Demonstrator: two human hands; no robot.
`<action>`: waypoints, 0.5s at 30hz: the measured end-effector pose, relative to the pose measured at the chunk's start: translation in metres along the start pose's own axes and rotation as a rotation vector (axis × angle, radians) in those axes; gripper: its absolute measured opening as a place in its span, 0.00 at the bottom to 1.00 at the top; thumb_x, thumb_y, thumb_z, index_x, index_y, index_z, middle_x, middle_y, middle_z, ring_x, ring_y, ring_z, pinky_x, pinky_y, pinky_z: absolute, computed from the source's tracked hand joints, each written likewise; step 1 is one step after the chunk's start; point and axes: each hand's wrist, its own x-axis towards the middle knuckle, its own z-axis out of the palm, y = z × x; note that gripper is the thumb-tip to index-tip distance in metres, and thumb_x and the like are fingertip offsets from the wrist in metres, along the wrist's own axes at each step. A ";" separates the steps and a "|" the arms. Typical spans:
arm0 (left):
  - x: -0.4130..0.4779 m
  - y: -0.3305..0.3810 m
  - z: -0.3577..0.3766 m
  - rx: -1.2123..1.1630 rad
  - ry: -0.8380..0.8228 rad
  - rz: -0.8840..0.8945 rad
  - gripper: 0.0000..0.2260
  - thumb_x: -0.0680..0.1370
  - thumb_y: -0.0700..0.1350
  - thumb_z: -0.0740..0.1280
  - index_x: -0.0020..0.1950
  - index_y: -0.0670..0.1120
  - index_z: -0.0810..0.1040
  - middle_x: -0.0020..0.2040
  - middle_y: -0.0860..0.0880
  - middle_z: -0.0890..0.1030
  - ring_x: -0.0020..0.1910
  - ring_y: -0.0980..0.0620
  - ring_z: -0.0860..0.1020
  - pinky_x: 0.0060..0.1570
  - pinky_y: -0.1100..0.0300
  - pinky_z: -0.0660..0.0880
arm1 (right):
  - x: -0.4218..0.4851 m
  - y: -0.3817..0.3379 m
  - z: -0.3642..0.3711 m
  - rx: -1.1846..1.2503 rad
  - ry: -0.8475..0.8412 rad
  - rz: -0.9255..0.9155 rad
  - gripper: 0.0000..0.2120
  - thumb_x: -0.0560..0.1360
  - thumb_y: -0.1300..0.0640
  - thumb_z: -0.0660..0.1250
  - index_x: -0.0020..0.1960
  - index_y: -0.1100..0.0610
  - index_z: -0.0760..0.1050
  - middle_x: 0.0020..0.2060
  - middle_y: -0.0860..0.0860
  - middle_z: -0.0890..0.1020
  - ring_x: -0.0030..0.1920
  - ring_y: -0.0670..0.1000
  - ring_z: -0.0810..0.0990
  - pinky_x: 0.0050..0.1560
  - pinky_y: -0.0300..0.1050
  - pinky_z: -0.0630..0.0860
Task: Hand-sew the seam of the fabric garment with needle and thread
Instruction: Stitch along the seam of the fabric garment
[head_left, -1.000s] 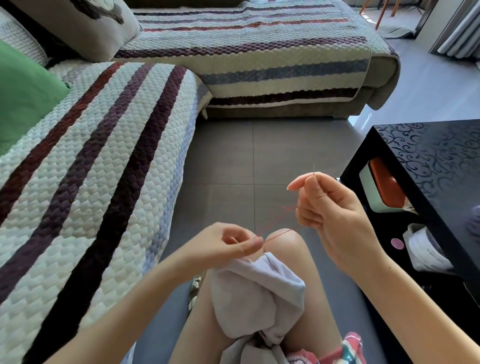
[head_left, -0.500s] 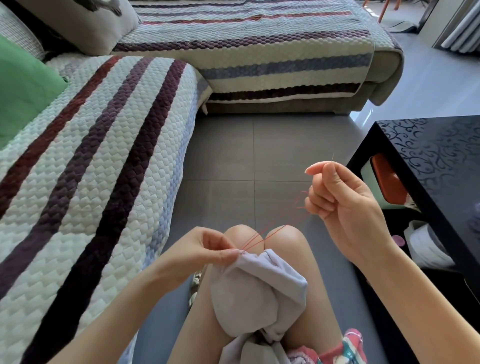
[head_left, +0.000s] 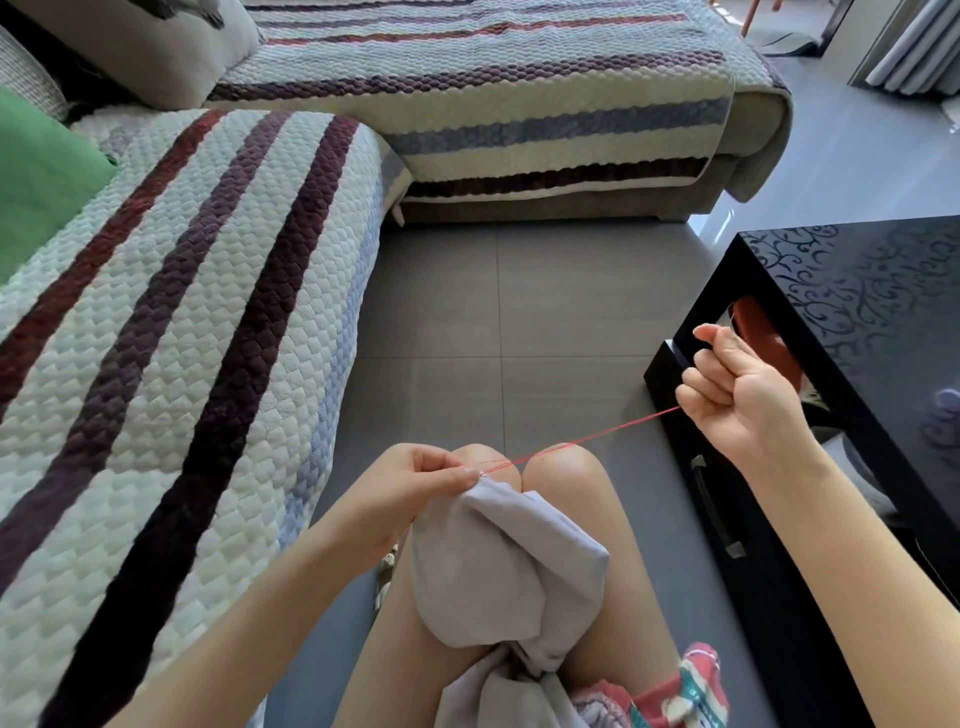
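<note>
Now, mid-stitch: the left hand (head_left: 415, 483) pinches the seam edge of the pale garment (head_left: 498, 561), which is draped over the knees (head_left: 563, 467). The right hand (head_left: 737, 395), fingers curled, pinches the needle (head_left: 730, 316), with the red thread (head_left: 587, 440) taut between the hands. Next, I judge, the needle must re-enter the seam close by.
</note>
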 end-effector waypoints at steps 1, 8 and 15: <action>-0.001 0.000 -0.001 -0.009 0.002 -0.006 0.13 0.68 0.47 0.72 0.43 0.37 0.84 0.41 0.42 0.84 0.39 0.52 0.80 0.37 0.65 0.75 | 0.009 0.003 -0.010 -0.136 0.054 -0.073 0.12 0.82 0.58 0.56 0.42 0.56 0.73 0.20 0.44 0.59 0.20 0.42 0.55 0.22 0.35 0.53; -0.008 0.000 -0.003 -0.047 -0.010 -0.012 0.15 0.67 0.47 0.72 0.46 0.36 0.84 0.45 0.40 0.85 0.43 0.50 0.82 0.40 0.63 0.77 | 0.038 0.023 -0.061 -1.466 0.258 -0.388 0.13 0.78 0.52 0.57 0.48 0.55 0.79 0.38 0.55 0.82 0.45 0.60 0.79 0.43 0.49 0.68; -0.010 0.004 0.002 -0.014 -0.031 0.012 0.20 0.62 0.53 0.75 0.45 0.39 0.85 0.51 0.35 0.83 0.47 0.47 0.81 0.49 0.55 0.73 | -0.044 0.065 -0.002 -1.114 -0.490 -0.369 0.13 0.75 0.63 0.68 0.55 0.49 0.80 0.23 0.43 0.66 0.26 0.44 0.63 0.30 0.31 0.60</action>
